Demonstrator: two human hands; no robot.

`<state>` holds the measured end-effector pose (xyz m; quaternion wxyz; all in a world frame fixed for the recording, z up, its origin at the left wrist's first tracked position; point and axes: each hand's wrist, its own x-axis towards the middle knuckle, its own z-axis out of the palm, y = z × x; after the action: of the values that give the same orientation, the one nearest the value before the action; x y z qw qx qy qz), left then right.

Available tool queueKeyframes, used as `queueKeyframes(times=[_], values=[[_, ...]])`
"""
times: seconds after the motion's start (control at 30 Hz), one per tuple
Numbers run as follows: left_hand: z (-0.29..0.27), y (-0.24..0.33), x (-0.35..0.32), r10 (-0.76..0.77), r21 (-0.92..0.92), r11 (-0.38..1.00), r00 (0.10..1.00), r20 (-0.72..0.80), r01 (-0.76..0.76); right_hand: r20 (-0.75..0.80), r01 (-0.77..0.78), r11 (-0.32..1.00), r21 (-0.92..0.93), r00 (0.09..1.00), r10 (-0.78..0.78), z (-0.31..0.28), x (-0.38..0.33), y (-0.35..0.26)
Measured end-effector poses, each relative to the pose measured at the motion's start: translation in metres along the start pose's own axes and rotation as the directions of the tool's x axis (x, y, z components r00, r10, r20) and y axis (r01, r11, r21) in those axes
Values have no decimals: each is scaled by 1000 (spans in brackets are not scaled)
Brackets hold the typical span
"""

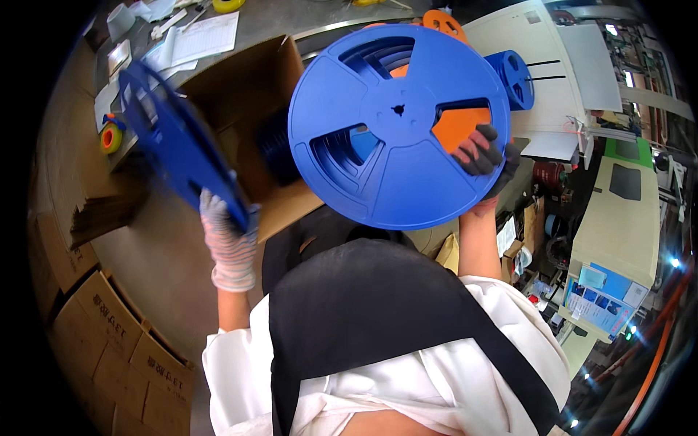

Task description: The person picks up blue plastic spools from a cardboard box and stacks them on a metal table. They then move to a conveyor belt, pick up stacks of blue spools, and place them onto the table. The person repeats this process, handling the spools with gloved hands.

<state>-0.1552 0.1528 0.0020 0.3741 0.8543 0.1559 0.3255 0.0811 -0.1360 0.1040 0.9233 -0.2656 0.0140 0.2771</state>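
Observation:
My right hand (481, 154), in a dark grey and red glove, grips a large blue plastic reel (414, 182) by its right rim, with fingers showing at a cut-out. More blue rims show through the cut-outs, so several reels seem stacked together. Off to the left, my left hand (227, 243), in a pale striped glove, is closed on the lower edge of another blue reel (174, 138), tilted nearly edge-on and blurred. Between them stands an open cardboard box (251, 83). Dark blue reels (278, 149) lie inside it, partly hidden behind the large reel.
Papers (203, 36) and a tape roll (110, 136) lie on the worktable at upper left. Stacked cartons (131, 338) fill the lower left. Orange reels (445, 25) and a small blue reel (516, 80) sit beyond the large reel. A beige machine (618, 211) stands at right.

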Motion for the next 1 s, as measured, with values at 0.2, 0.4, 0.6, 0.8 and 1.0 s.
queueKeyframes(times=[0.2, 0.4, 0.6, 0.8, 1.0], values=[[34, 36, 22, 404, -44, 911, 869, 286, -410, 208, -269, 953, 141, 949, 237, 7, 24, 11], [43, 44, 25, 336, -371, 909, 860, 383, -190, 260, -433, 900, 44, 875, 408, 9, 54, 31], [18, 37, 11, -426, -752, 161, 732, 531, 639, 17, -406, 871, -277, 904, 427, 27, 73, 37], [-9, -24, -31, -534, -875, -388, 704, 468, 288, -200, -280, 862, -423, 956, 213, 13, 45, 18], [-24, -44, -65, -572, -878, -463, 715, 402, 124, -295, -187, 895, -405, 953, 66, 4, 25, 4]])
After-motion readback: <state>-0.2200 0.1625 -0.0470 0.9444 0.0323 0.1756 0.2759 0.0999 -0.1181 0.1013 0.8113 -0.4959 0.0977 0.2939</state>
